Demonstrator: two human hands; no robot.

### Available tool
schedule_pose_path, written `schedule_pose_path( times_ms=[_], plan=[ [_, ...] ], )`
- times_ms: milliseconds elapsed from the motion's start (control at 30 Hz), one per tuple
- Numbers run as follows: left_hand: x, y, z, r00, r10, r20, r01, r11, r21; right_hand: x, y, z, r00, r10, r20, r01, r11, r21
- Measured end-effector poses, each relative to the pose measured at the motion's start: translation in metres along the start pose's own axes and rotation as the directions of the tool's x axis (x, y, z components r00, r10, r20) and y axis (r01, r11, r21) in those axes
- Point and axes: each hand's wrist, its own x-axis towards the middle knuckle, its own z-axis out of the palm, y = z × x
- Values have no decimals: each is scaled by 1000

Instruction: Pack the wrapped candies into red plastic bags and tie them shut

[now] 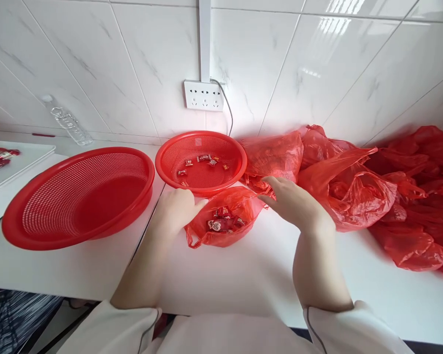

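Note:
A thin red plastic bag [203, 238] lies with its mouth spread on the white table, and several small wrapped candies [223, 223] show inside. My left hand [175, 209] is curled at the bag's left rim, thumb reaching over the edge, the other fingers mostly hidden. On the opposite side my right hand [290, 201] grips the bag's stretched upper right edge between thumb and fingers. Just behind the bag stands a round red perforated basket [201, 139], with several small wrapped pieces scattered over its bottom.
A larger red basket [79, 235] stands to the left, beside a white tray [33, 152] holding red packets. A clear plastic bottle [70, 123] leans on the tiled wall below and left of a socket strip [204, 96]. Filled red bags [349, 196] crowd the right side.

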Motion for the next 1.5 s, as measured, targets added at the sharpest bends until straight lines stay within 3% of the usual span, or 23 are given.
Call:
schedule_pose_path(
  times_ms=[67, 167, 233, 300, 367, 433, 533, 600, 667, 733, 800, 867, 967, 1100, 1167, 1233, 1300, 1367, 1433, 1500],
  plan=[
    [0, 1, 3, 999, 9, 41, -9, 1000, -3, 10, 13, 14, 991, 97, 88, -93, 994, -49],
    [0, 1, 1, 971, 70, 228, -44, 992, -118, 20, 21, 26, 979, 45, 198, -48, 999, 10],
    [0, 1, -2, 902, 213, 374, -129, 963, -238, 21, 24, 27, 976, 5, 216, -18, 998, 59],
    [1, 2, -3, 805, 418, 420, -285, 895, -344, 20, 27, 24, 981, -16, 195, -7, 993, 120],
    [4, 3, 0, 727, 577, 372, -436, 806, -399, 16, 29, 17, 989, -36, 141, 3, 974, 226],
    [7, 5, 4, 705, 630, 326, -500, 768, -401, 13, 31, 9, 998, -56, 34, 40, 931, 363],
    [10, 8, 2, 777, 581, 243, -460, 787, -410, 10, 30, -1, 977, -28, -211, 145, 810, 568],
    [10, 8, -5, 832, 545, 106, -419, 742, -523, 9, 30, -4, 918, 62, -392, 249, 681, 689],
    [10, 5, -14, 861, 501, -88, -417, 596, -686, 10, 30, -4, 829, 185, -527, 359, 546, 757],
    [12, -1, -20, 883, 382, -274, -421, 384, -822, 12, 31, -3, 751, 283, -596, 441, 457, 772],
    [16, -10, -22, 907, 207, -367, -407, 200, -891, 14, 32, -3, 694, 341, -634, 494, 415, 764],
    [20, -18, -22, 918, 59, -392, -396, 108, -912, 15, 32, -4, 659, 361, -660, 535, 392, 748],
    [23, -26, -21, 896, 70, -439, -442, 19, -897, 13, 29, -7, 660, 319, -680, 581, 357, 732],
    [21, -22, -21, 810, 364, -460, -426, -174, -888, 9, 21, -8, 741, 185, -646, 594, 269, 758],
    [17, -13, -18, 792, 453, -409, -390, -140, -910, 5, 13, -8, 770, 61, -635, 603, 256, 756],
    [10, 2, -13, 803, 511, -307, -342, -27, -939, 0, 0, -9, 776, -144, -614, 626, 293, 723],
    [2, 18, -8, 811, 551, -195, -298, 102, -949, -4, -16, -9, 735, -377, -564, 676, 340, 654],
    [-5, 33, -4, 794, 576, -196, -334, 142, -932, -7, -29, -8, 677, -532, -510, 728, 376, 573],
    [-9, 42, -1, 767, 602, -223, -384, 153, -910, -8, -37, -5, 656, -570, -494, 748, 407, 524],
    [-10, 44, -1, 775, 597, -208, -370, 161, -915, -8, -38, -2, 679, -517, -521, 731, 407, 548]
  ],
)
